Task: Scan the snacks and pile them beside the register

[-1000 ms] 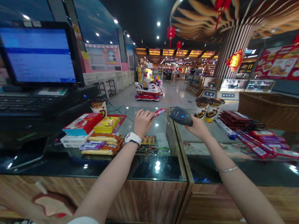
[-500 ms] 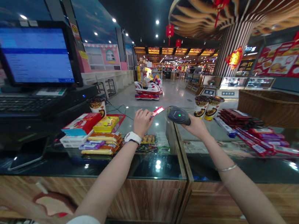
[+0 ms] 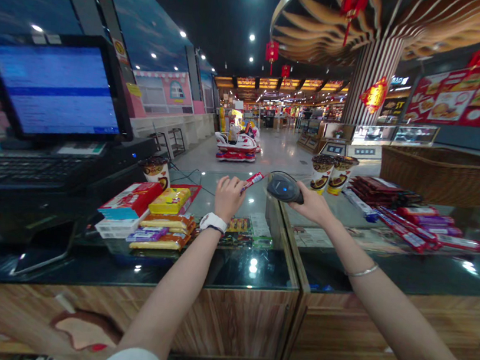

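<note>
Above the glass counter, my left hand (image 3: 229, 196) is closed on a slim red-wrapped snack bar (image 3: 253, 180), whose far end sticks out toward the right. My right hand (image 3: 313, 204) grips a dark handheld barcode scanner (image 3: 283, 187) with a small blue light on top. The scanner's head faces the bar, a short gap apart. Left of my left wrist lies a stack of packaged snacks (image 3: 167, 221), with a yellow packet (image 3: 170, 200) on top and a red box (image 3: 129, 200) beside it.
At the left stand a monitor (image 3: 56, 86) and a keyboard (image 3: 13, 169); a phone (image 3: 45, 245) lies in front. One cup (image 3: 156, 171) is behind the snacks. Two cups (image 3: 330, 173), dark red packets (image 3: 374, 194), long wrapped bars (image 3: 407, 230) and a wicker basket (image 3: 450, 174) are right.
The scanner's light has turned from green to blue, and the red glow on the bar has gone. The highlighted line on the monitor sits lower. Both hands are nearly still.
</note>
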Available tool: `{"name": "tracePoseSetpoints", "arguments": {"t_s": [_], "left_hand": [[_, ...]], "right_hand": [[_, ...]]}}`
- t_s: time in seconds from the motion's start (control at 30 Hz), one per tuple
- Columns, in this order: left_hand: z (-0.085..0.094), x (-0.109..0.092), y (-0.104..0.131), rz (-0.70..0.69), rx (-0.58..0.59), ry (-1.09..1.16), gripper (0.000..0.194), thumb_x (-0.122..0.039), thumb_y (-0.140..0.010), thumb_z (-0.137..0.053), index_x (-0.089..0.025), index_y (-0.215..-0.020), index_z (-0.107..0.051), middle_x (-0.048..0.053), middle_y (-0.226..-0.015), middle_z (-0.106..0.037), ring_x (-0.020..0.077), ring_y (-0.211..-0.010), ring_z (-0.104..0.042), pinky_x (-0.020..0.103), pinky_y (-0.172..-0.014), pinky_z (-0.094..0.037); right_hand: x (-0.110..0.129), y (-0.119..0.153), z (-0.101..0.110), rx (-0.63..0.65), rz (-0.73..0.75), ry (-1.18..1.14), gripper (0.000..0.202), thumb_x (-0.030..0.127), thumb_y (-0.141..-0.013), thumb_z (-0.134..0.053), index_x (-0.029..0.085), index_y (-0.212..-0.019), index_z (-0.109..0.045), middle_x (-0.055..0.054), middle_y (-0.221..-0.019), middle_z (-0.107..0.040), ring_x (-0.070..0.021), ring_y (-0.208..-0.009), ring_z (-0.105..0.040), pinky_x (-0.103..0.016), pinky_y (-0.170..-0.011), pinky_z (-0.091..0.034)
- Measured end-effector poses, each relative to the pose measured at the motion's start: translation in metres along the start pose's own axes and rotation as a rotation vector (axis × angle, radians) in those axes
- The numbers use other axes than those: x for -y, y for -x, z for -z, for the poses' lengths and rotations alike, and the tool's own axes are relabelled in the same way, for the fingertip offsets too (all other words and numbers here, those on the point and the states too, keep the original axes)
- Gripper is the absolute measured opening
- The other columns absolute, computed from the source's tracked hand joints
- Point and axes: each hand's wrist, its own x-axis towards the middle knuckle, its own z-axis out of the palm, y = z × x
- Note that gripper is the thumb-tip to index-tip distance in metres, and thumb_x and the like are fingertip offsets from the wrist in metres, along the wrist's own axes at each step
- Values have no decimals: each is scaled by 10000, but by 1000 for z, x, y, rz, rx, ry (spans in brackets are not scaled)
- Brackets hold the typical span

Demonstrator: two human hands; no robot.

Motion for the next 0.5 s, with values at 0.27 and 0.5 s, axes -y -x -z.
{"name": "tracePoseSetpoints", "arguments": {"t_s": [0.27,0.5], "left_hand": [[-1,1,1,2,-25,-16,200,-175,-895,-539,-235,-1031,-674,57,-916,-675,240,-907,-632,446,-1028,-405],[3,-1,1,9,-13,5,175,-192,-906,-545,-228,-1024,-669,62,-935,-671,241,-926,-624,449,-1034,-399]], "right_hand": [[-17,-6,-19,96,190,-207,447,254,-801,-568,157,-1234,-511,-117,-1146,-674,-249,-975,-653,-341,-807,-500],[-33,-6,-39,218,273,-191,459,201,-757,-620,137,-1209,-564,-127,-1126,-647,-254,-1028,-628,-358,-894,-487]]}}
